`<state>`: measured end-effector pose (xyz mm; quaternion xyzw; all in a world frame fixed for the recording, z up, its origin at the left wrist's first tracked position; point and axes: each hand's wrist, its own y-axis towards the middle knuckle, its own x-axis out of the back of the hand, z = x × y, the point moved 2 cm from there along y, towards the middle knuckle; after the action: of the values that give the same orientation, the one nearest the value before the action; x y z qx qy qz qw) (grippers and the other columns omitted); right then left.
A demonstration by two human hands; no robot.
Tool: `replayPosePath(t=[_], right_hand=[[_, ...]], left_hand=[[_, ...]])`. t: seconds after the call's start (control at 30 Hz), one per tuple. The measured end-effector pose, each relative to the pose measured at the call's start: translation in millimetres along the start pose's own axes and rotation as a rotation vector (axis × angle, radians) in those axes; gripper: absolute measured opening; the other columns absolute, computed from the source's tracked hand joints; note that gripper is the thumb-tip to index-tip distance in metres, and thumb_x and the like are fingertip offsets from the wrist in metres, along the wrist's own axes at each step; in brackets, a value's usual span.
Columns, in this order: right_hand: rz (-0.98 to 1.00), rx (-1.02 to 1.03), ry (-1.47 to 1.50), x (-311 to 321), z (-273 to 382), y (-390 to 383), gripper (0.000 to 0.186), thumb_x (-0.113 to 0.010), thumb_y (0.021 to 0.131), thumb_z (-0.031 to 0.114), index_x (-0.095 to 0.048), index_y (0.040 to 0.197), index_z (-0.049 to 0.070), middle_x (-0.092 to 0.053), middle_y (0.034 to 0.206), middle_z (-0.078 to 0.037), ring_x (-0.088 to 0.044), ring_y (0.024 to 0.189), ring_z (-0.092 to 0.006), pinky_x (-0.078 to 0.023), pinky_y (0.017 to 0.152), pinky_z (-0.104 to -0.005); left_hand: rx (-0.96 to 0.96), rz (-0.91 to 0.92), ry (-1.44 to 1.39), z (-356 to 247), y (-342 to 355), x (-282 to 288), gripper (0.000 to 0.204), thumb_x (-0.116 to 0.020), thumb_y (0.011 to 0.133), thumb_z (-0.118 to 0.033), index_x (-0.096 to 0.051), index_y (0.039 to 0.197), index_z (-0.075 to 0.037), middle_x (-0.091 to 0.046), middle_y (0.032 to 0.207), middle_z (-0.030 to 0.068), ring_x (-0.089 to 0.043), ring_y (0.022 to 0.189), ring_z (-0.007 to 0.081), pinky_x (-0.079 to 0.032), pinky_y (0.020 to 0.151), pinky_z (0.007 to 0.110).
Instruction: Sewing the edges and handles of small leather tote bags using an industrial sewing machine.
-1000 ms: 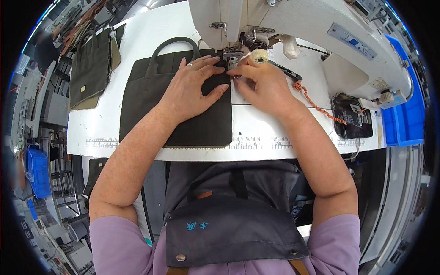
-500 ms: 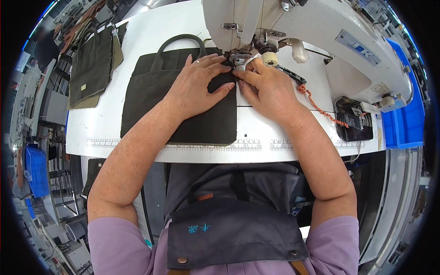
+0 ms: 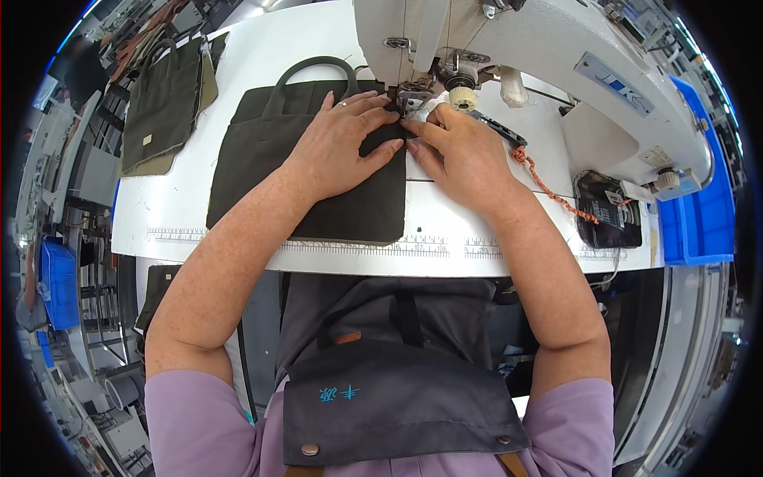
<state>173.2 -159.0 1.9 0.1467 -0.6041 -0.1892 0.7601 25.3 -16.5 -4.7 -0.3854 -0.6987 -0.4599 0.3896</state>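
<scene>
- Your view comes from the left of two wide fisheye cameras worn side by side on your head.
- It faces down over the table (image 3: pixel 171 213), upright and unmirrored, so its left is your left.
- It looks from close above: your apron (image 3: pixel 397 413) fills the lower middle, your left fingers (image 3: pixel 377 121) and right fingers (image 3: pixel 427 133) lie above centre.
- Straight edges bow toward the rim, where the corners go black.

Dark green bag (image 3: pixel 256 159), lying flat (handle (image 3: pixel 318 60) farthest)
</scene>
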Motion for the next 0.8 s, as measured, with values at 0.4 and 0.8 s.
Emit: replayPosePath(t=[0.4, 0.8], right_hand=[[-0.028, 0.022, -0.032, -0.7, 0.8, 0.4, 0.025, -0.07, 0.093, 0.023, -0.075, 0.113, 0.01, -0.064, 0.095, -0.009, -0.068, 0.086, -0.0289, -0.056, 0.072, -0.0426], [-0.033, -0.017, -0.026, 0.2, 2.3, -2.1, 0.024, -0.069, 0.093, 0.024, -0.076, 0.112, 0.011, -0.064, 0.094, -0.008, -0.068, 0.083, -0.0277, -0.056, 0.073, -0.0416]], left_hand=[[0.002, 0.012, -0.032, -0.4, 0.1, 2.5, 0.039, -0.067, 0.098, -0.033, -0.067, 0.129, -0.009, -0.059, 0.145, 0.0136, -0.051, 0.139, 0.0335, -0.031, 0.118, 0.066], [0.004, 0.028, 0.002, 1.2, 0.6, 1.2, 0.043, -0.064, 0.099, -0.038, -0.067, 0.13, -0.008, -0.058, 0.147, 0.0117, -0.048, 0.143, 0.0295, -0.031, 0.119, 0.065]])
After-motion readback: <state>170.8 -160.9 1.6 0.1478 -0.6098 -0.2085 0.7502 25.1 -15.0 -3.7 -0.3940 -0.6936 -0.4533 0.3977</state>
